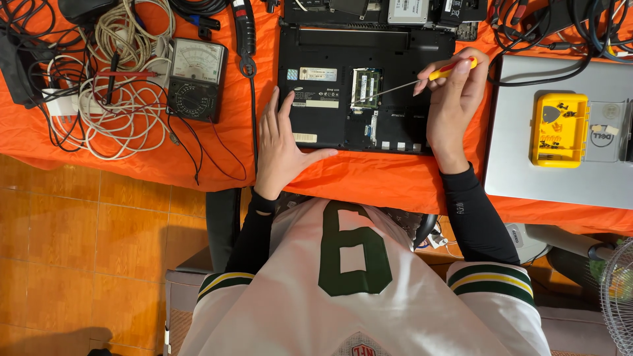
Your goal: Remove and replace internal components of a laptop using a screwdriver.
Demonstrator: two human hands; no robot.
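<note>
Left hand [280,148] flat, palm down, fingers [271,105] stretched forward, thumb splayed; right hand [455,99] raised, fingers pinched shut, both forearms in black sleeves.

Tight on both flanks, open along the near edge

Bare orange surface [369,178] just below the upturned black laptop [330,79], room to slide through. Left blocked by a multimeter [196,79] and tangled white cables [125,99]; right crowded by a silver laptop [560,165] carrying a yellow case [560,129]. Far edge packed with parts and black leads.
</note>
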